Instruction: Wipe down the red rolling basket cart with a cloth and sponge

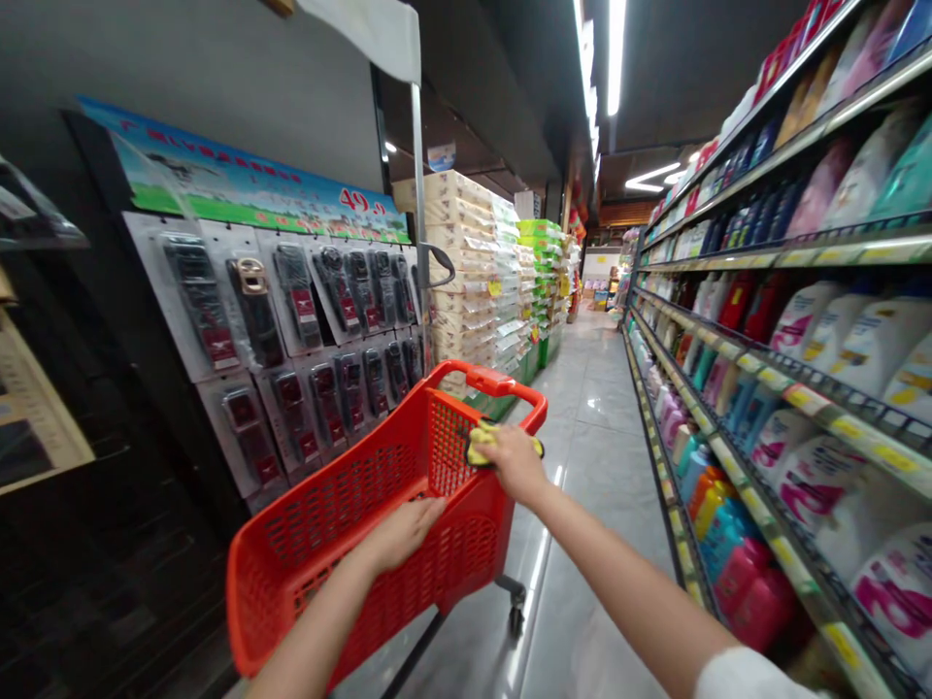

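A red plastic shopping cart (466, 524) with latticed walls stands in front of me at an angle. My left hand (408, 532) lies on its near side rim, fingers stretched out and close together. Near the handle end, my right hand (515, 464) is closed around a crumpled yellow cloth (482, 442) with black edges, held against the top of the latticed end panel. Part of the cloth is hidden by the fingers. The cart's red handle (502, 385) rises just beyond that hand. Inside the basket I see no goods.
Carded belts hang on a display rack (291, 359) at the left. Behind the cart, stacked tissue packs (462, 262) line the aisle. Shelves of bottles (822, 466) run along the right. Grey tiled floor (593, 388) stretches ahead, and a cart wheel (515, 621) rests on it.
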Demonstrator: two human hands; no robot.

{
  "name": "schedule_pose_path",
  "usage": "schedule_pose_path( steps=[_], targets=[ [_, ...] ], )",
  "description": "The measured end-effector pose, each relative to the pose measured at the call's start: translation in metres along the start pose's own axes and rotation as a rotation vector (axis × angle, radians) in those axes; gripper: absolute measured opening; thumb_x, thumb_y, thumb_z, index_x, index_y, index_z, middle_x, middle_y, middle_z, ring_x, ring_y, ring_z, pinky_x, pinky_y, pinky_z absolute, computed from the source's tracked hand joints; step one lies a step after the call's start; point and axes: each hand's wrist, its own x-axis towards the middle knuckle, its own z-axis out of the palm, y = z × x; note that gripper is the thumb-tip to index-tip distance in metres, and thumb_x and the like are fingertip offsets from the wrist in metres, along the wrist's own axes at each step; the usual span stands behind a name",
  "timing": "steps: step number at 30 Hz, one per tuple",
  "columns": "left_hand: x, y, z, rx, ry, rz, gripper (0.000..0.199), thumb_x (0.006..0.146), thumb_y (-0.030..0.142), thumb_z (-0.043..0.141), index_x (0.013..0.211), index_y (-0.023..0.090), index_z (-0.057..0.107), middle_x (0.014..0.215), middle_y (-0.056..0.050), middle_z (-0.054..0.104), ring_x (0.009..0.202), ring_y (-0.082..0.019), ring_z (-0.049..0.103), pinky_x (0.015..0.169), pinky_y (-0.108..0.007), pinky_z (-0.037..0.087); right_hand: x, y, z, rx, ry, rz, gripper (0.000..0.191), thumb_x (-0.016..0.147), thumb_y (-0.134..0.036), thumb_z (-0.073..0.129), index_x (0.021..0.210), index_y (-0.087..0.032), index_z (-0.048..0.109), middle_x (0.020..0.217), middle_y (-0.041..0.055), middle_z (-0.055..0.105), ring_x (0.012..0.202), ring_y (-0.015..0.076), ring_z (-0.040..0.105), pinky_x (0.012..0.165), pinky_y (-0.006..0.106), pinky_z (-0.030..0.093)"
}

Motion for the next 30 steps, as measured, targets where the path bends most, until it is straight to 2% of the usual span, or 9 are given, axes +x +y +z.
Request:
schedule_pose_path(
  steps=[4,9,12,15,19,21,24,27,30],
  targets=[
    [0.03,-0.003,0.022,0.114,-0.024,-0.009,0.044,0.092,0.051,0.029,0.073,0.019,0.053,0.074,-0.005,0.061,0.07,-0.019,0.056,0.067,-0.028,0.038,-0.009,0.003,0.016,0.039,-0.054,-0.197,0.033,0.092,-0.015,0.05,0.117,-0.03,0.065,0.124,0.0045,0.063,0.121,0.0202,0.051,0.116,0.05,0.022],
    [0.024,-0.011,0.019,0.077,-0.042,0.011,0.046,0.095,0.05,0.023,0.074,0.019,0.05,0.075,-0.004,0.06,0.072,-0.018,0.056,0.068,-0.028,0.036,0.015,0.072,-0.014,-0.05,-0.011,0.262,0.04,0.088,-0.011,0.046,0.121,-0.026,0.063,0.131,0.0077,0.058,0.121,0.0223,0.053,0.104,0.04,0.041],
    [0.017,-0.009,0.014,0.061,-0.072,0.013,0.049,0.095,0.051,0.022,0.075,0.019,0.053,0.075,-0.005,0.06,0.073,-0.019,0.057,0.068,-0.028,0.036,0.046,0.091,-0.03,-0.147,-0.151,0.521,0.041,0.09,-0.02,0.046,0.129,-0.028,0.056,0.124,0.0098,0.062,0.108,0.0247,0.062,0.088,0.036,0.049],
    [0.011,-0.009,0.01,0.097,-0.086,-0.001,0.051,0.096,0.051,0.021,0.077,0.018,0.055,0.076,-0.005,0.061,0.073,-0.019,0.057,0.069,-0.028,0.035,0.083,0.087,-0.027,-0.246,-0.322,0.496,0.034,0.092,-0.028,0.049,0.124,-0.021,0.058,0.115,0.0142,0.065,0.1,0.0261,0.066,0.082,0.035,0.05],
    [0.007,-0.011,0.008,0.12,-0.087,-0.017,0.054,0.096,0.053,0.019,0.076,0.018,0.056,0.077,-0.006,0.062,0.075,-0.019,0.058,0.07,-0.028,0.037,0.119,0.086,-0.008,-0.253,-0.336,0.473,0.051,0.075,-0.04,0.074,0.117,-0.015,0.06,0.114,0.0164,0.065,0.102,0.0272,0.065,0.083,0.033,0.05],
    [0.007,-0.01,0.009,0.119,-0.083,-0.036,0.055,0.096,0.053,0.019,0.076,0.019,0.057,0.077,-0.006,0.063,0.075,-0.02,0.059,0.07,-0.029,0.037,0.126,0.098,-0.003,-0.143,-0.337,0.531,0.058,0.062,-0.041,0.084,0.109,-0.016,0.063,0.107,0.0133,0.069,0.1,0.0267,0.066,0.082,0.033,0.051],
    [0.01,-0.007,0.01,0.12,-0.093,-0.078,0.055,0.096,0.053,0.018,0.078,0.019,0.057,0.078,-0.007,0.064,0.077,-0.022,0.061,0.069,-0.03,0.039,0.12,0.123,0.0,0.275,-0.306,0.658,0.044,0.057,-0.036,0.087,0.09,-0.013,0.068,0.082,0.0083,0.071,0.082,0.0227,0.067,0.072,0.031,0.052],
    [0.013,-0.003,0.014,0.11,-0.09,-0.094,0.052,0.096,0.051,0.019,0.092,0.02,0.06,0.091,-0.009,0.068,0.087,-0.025,0.064,0.076,-0.032,0.041,0.1,0.14,0.0,0.755,-0.157,0.813,0.034,0.062,-0.033,0.084,0.081,-0.01,0.068,0.063,0.0053,0.067,0.063,0.0178,0.062,0.059,0.029,0.051],
    [0.017,0.004,0.02,0.118,-0.074,-0.078,0.05,0.096,0.049,0.02,0.102,0.02,0.06,0.1,-0.011,0.069,0.095,-0.027,0.064,0.082,-0.035,0.041,0.078,0.146,-0.001,0.843,0.013,0.894,0.032,0.064,-0.032,0.081,0.083,-0.009,0.068,0.061,0.0033,0.066,0.06,0.016,0.061,0.056,0.026,0.051]
  ],
)
